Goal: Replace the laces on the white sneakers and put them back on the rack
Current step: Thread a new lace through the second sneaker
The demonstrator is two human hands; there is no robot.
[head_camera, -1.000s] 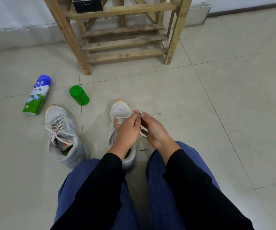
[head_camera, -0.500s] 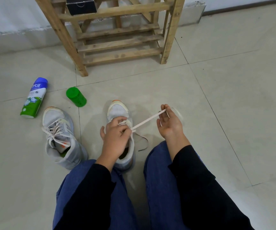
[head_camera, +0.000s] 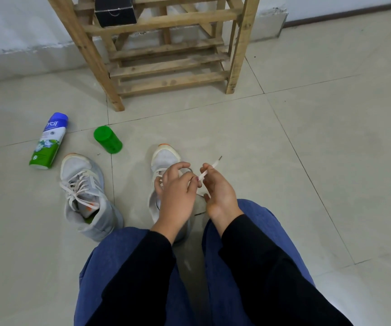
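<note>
Two white sneakers stand on the tiled floor in front of my knees. The left sneaker [head_camera: 85,194] is fully laced. My hands work over the right sneaker [head_camera: 165,157], whose toe points away from me. My right hand [head_camera: 218,192] pinches the free end of the white lace [head_camera: 209,169], tip pointing up and to the right. My left hand [head_camera: 178,191] lies over the sneaker's eyelets with curled fingers, pinching the lace beside my right fingers. The wooden rack [head_camera: 166,52] stands beyond the shoes.
A blue and green spray can [head_camera: 48,141] lies on the floor at the left, with a green cap [head_camera: 107,140] beside it. A black box [head_camera: 115,10] sits on an upper rack shelf. A wall runs behind the rack.
My right hand had drawn the lace taut out to the right; now it has come back beside my left hand over the sneaker, and the lace is slack.
</note>
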